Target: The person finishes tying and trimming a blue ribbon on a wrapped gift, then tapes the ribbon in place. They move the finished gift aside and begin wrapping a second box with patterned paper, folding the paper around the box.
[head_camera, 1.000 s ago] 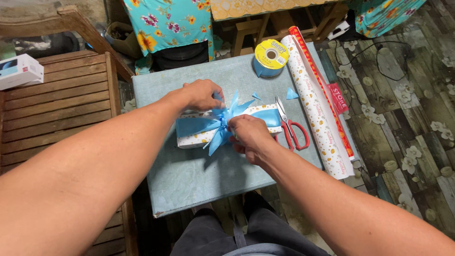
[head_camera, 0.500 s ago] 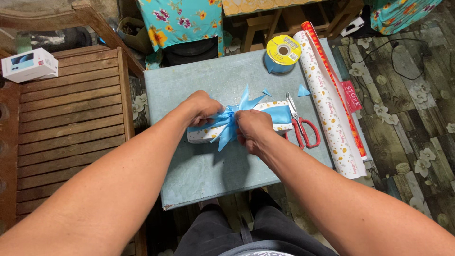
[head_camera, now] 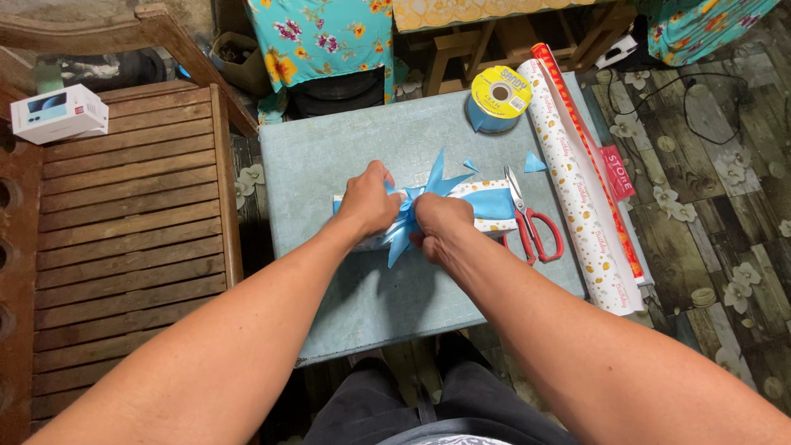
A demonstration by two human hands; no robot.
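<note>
Blue ribbon bow (head_camera: 409, 210) atop the wrapped gift box (head_camera: 486, 202), mid-tabletop (head_camera: 346, 156): our left hand (head_camera: 368, 206) and right hand (head_camera: 441, 224) each pinch its soft, slippery loops near the knot.

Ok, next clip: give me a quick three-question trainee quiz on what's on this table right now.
1. True or false: the scissors lie to the left of the wrapped box.
2. Which of these stands at the table's far edge? A) a blue ribbon spool with a yellow label B) a red cup C) a stapler
3. What do the left hand and right hand both grip on top of the box?

Key
1. False: they lie at its right end, red handles toward the person.
2. A
3. The blue ribbon bow.
</note>
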